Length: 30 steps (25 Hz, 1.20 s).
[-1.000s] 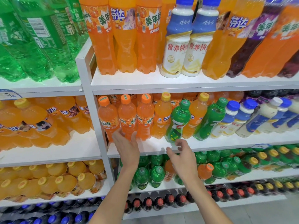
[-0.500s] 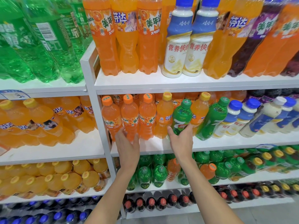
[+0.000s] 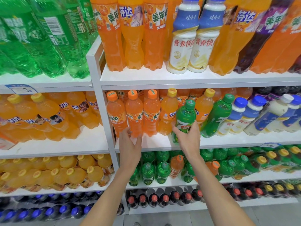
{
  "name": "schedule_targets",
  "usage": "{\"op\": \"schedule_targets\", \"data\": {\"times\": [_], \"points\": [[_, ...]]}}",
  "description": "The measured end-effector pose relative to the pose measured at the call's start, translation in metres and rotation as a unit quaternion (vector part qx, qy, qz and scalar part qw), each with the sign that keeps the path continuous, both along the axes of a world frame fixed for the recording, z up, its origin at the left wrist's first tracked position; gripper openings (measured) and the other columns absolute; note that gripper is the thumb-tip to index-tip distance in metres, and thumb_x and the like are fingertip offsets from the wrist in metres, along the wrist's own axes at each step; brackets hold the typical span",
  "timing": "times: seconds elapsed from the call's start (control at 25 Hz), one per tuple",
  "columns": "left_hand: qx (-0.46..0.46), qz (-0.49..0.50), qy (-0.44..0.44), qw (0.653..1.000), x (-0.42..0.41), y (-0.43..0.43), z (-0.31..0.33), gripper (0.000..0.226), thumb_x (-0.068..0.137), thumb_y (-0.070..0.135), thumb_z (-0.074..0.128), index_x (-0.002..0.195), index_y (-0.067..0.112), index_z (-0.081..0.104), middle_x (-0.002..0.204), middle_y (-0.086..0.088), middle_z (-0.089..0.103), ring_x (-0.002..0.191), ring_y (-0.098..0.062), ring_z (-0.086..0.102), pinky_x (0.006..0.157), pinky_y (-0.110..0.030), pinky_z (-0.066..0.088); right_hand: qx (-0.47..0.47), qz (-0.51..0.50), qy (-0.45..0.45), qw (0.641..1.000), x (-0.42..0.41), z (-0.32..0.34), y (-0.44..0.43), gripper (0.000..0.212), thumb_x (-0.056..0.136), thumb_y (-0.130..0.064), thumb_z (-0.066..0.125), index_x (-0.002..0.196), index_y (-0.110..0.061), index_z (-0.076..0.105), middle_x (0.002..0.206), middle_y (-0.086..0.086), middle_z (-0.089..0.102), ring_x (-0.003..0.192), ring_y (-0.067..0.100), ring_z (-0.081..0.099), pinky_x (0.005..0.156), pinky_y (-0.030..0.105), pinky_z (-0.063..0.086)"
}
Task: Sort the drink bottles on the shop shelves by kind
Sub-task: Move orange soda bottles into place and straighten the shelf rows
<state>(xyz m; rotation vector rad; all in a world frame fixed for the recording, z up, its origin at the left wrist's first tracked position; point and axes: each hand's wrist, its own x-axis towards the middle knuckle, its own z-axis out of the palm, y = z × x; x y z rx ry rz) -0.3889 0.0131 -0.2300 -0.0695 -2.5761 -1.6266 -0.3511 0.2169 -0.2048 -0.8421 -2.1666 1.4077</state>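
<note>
Tip for this bit: lift the green bottle (image 3: pixel 185 116) straight out from between its neighbours on the middle shelf (image 3: pixel 156 142) so nothing topples. Right hand (image 3: pixel 187 139) is wrapped round its lower half, forearm reaching up. Left hand (image 3: pixel 130 142), fingers spread, touches the base of an orange bottle (image 3: pixel 134 115).

right grip (image 3: pixel 187 139) | moved from air to shelf | now clasps green bottle (image 3: pixel 185 116)

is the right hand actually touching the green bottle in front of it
Touching. The head view shows the right hand with fingers and thumb wrapped round the lower body of the green bottle.
</note>
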Motion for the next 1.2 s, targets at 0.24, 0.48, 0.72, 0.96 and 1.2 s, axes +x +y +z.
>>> {"op": "schedule_targets", "data": {"times": [0.24,0.48,0.72,0.96,1.2], "points": [[-0.017,-0.014,0.006,1.0,0.01,-0.008,-0.001,0.042,0.102,0.028,0.063,0.138,0.017,0.048,0.125,0.005,0.051,0.116,-0.015,0.052,0.1,-0.043,0.051,-0.077,0.04,0.01,0.996,0.019,0.008,0.0,0.059,0.08,-0.022,0.084,0.13,-0.023,0.052,0.113,-0.005,0.07,0.102,0.011,0.066,0.092,0.036,0.053],[-0.054,-0.053,0.003,0.997,0.024,-0.018,-0.004,0.042,0.103,0.031,0.06,0.141,0.016,0.05,0.132,0.004,0.054,0.125,-0.019,0.051,0.108,-0.042,0.046,-0.108,0.034,0.034,0.993,0.056,0.005,-0.015,0.057,0.083,-0.019,0.082,0.132,-0.024,0.054,0.113,-0.008,0.071,0.101,0.005,0.066,0.087,0.028,0.051],[-0.07,-0.096,-0.019,0.993,0.041,-0.026,-0.015,0.044,0.105,0.035,0.055,0.145,0.019,0.048,0.147,0.002,0.049,0.136,-0.018,0.047,0.112,-0.039,0.045,-0.108,0.022,0.025,0.994,0.094,-0.01,-0.029,0.053,0.08,-0.02,0.086,0.126,-0.021,0.06,0.109,-0.007,0.074,0.102,0.011,0.068,0.093,0.035,0.054],[-0.098,-0.096,-0.037,0.99,0.071,-0.016,-0.017,0.048,0.105,0.035,0.056,0.148,0.016,0.048,0.148,0.0,0.052,0.139,-0.018,0.045,0.114,-0.03,0.035,-0.135,0.021,0.042,0.99,0.131,-0.022,-0.029,0.056,0.081,-0.014,0.086,0.129,-0.024,0.058,0.114,-0.008,0.072,0.107,0.01,0.067,0.1,0.04,0.052],[-0.094,-0.096,-0.071,0.988,0.114,0.035,-0.018,0.057,0.102,0.041,0.061,0.152,0.019,0.044,0.154,0.002,0.047,0.143,-0.016,0.042,0.119,-0.033,0.034,-0.167,0.051,0.027,0.984,0.172,-0.039,0.005,0.06,0.081,-0.009,0.084,0.133,-0.02,0.056,0.116,-0.004,0.071,0.106,0.009,0.066,0.105,0.044,0.051]]}}
